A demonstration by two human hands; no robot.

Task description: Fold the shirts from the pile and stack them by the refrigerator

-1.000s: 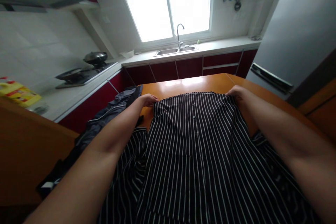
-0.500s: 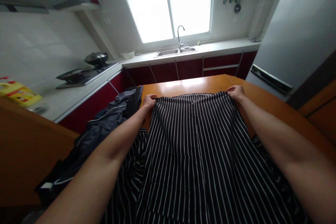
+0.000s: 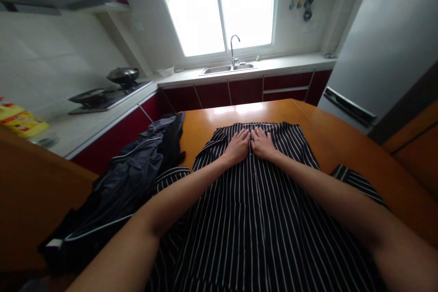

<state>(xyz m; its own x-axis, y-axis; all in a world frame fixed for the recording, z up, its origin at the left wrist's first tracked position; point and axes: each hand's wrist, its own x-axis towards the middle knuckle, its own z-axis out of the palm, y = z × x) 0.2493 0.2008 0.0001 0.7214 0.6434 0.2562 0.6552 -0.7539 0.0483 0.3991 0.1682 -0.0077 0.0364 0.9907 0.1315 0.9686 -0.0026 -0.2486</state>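
Note:
A black shirt with white stripes [image 3: 219, 219] lies spread on the orange-brown table [image 3: 345, 139], its hem toward the far side and a button line down its middle. My left hand [image 3: 238, 146] rests flat on the cloth just left of the buttons, near the far hem. Beside it, my right hand [image 3: 263, 143] lies on the fabric just right of the buttons. Both hands have their fingers stretched out and grip nothing. My forearms cover parts of the shirt's sides; a sleeve shows past each arm.
Dark grey and black clothes [image 3: 137, 169] are heaped along the table's left side. Beyond stand a counter with a sink [image 3: 217, 69], a stove with a wok [image 3: 123, 75], and a yellow container [image 3: 22, 121]. A grey fridge [image 3: 379, 50] stands at the right.
Both hands have let go of the shirt's far corners and moved inward to its middle, where they now lie flat. The far edge has come to rest on the table.

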